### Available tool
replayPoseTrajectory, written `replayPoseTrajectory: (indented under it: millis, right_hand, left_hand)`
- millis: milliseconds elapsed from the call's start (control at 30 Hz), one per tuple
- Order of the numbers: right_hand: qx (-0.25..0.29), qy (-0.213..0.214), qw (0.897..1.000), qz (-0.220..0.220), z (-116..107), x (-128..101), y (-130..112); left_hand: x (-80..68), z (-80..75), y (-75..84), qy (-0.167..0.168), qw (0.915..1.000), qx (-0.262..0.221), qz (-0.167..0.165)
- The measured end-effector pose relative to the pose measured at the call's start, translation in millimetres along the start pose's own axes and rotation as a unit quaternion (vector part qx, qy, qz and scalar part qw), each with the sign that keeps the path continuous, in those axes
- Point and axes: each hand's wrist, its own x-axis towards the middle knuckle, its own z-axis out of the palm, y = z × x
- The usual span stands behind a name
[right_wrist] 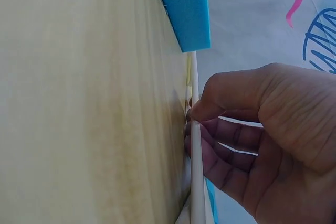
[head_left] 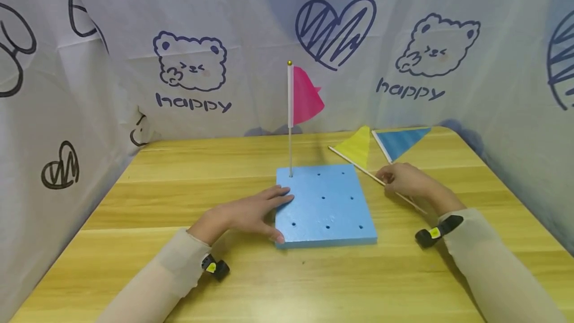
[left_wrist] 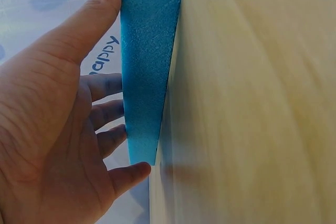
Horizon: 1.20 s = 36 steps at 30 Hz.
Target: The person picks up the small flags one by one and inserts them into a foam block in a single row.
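Left hand [head_left: 244, 215] lies flat with straight fingers on the near left edge of the blue foam board [head_left: 329, 213], thumb against its side. Right hand [head_left: 408, 181], just right of the board, pinches the stick of the yellow flag [head_left: 357, 146] lying on the table [head_left: 179, 183]. Beyond it lies a blue flag [head_left: 400, 141]; a pink flag [head_left: 305, 96] stands upright in the board's far left hole.

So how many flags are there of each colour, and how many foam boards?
Pink flag: 1, standing in the blue foam board
Yellow flag: 1, its stick pinched by the right hand
Blue flag: 1, lying on the table
Blue foam board: 1, under the left hand
Total: 4
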Motion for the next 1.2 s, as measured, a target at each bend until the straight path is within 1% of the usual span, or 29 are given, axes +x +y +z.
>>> replayPoseTrajectory:
  millis: [133,233,367,467,633,733,833,1000,1200]
  right_hand:
    - [0.039,-0.003,0.999,0.017,-1,-1,0]
    - [0.079,0.000,0.996,0.028,-3,-3,-1]
    - [0.113,0.007,0.993,0.018,-8,-6,-4]
    - [0.151,0.005,0.989,0.009,-11,-7,-4]
    - [0.242,0.005,0.970,-0.001,-14,-7,-6]
    - [0.279,0.015,0.960,-0.005,-15,-8,-11]
    - [0.302,0.029,0.953,-0.008,-16,-9,-16]
    - [0.328,0.048,0.943,-0.015,-19,-10,-25]
    - [0.339,0.080,0.937,-0.042,-21,-12,-38]
  left_hand:
    - [0.0,0.6,-0.3,0.001,1.0000,-0.002,0.001]
    - [0.5,0.5,-0.5,0.002,1.0000,-0.002,0.003]
    - [0.5,-0.1,-0.3,0.002,1.0000,-0.002,0.002]
    - [0.4,-0.5,-0.1,0.001,1.0000,-0.004,0.001]
    - [-0.5,-0.1,0.2,0.002,1.0000,-0.005,0.000]
    - [-0.8,0.3,0.1,0.001,1.0000,-0.007,-0.001]
    - [-0.5,0.3,0.0,0.003,1.0000,-0.007,0.001]
    - [0.4,0.5,-0.9,0.005,1.0000,-0.003,0.006]
    - [0.8,0.4,-2.1,0.005,1.0000,-0.002,0.007]
